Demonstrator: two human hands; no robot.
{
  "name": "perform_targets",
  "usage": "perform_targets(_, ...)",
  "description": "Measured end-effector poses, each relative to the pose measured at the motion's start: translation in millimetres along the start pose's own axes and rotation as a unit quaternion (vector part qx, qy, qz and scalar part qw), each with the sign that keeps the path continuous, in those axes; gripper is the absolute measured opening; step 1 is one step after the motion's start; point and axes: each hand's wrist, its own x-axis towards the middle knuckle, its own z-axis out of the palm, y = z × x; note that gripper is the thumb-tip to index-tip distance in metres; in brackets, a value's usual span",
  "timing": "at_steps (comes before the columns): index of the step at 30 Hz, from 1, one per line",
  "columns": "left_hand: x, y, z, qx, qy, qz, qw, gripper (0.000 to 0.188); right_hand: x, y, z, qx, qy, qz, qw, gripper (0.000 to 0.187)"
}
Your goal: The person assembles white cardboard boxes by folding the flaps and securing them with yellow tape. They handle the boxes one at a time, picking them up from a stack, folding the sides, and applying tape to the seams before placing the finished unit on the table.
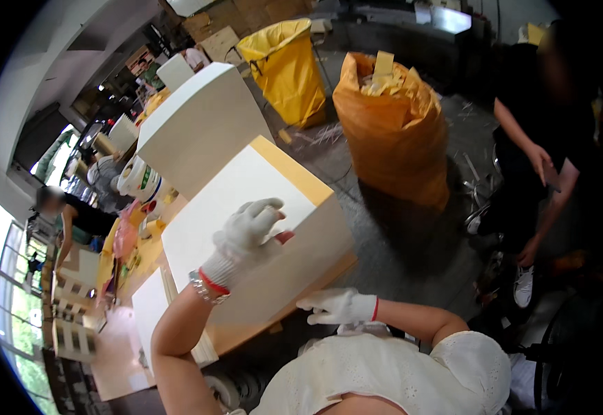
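Note:
My left hand [246, 232], in a white knit glove with bare fingertips, hovers over or rests on a big white stack or box [211, 194]. Its thumb and bent fingers are apart, and I see nothing between them. Whether it touches the white top cannot be told. A yellowish strip [291, 169] runs along the far right edge of that top. My right hand [336, 306], gloved in white with a red cuff edge, is close to my body, near the stack's front side. Its fingers are stretched out and hold nothing visible.
Behind stands another large white block [205, 124]. On the wooden table [118, 353] are thin white boards [151, 311], a white bucket [139, 178] and a pink bag [126, 235]. An orange sack [391, 138] of scraps and a yellow bag [284, 69] stand beyond. A person [536, 152] sits at right.

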Motion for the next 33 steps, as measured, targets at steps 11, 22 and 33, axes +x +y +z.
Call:
perform_targets(11, 46.3, 19.0, 46.7, 0.03, -0.009, -0.092, 0.995, 0.034, -32.1, 23.2, -42.5, 0.005, 0.041, -0.079, 0.996, 0.046)
perform_targets(22, 52.5, 17.6, 42.0, -0.03, -0.019, -0.16, 0.986, 0.031, -31.8, 37.7, -53.6, 0.004, 0.028, -0.1, 0.995, 0.045)
perform_targets(33, 45.8, 15.1, 43.4, -0.042, 0.016, -0.149, 0.988, 0.03, -39.5, 20.1, -87.9, 0.089, 0.012, -0.116, 0.989, 0.046)
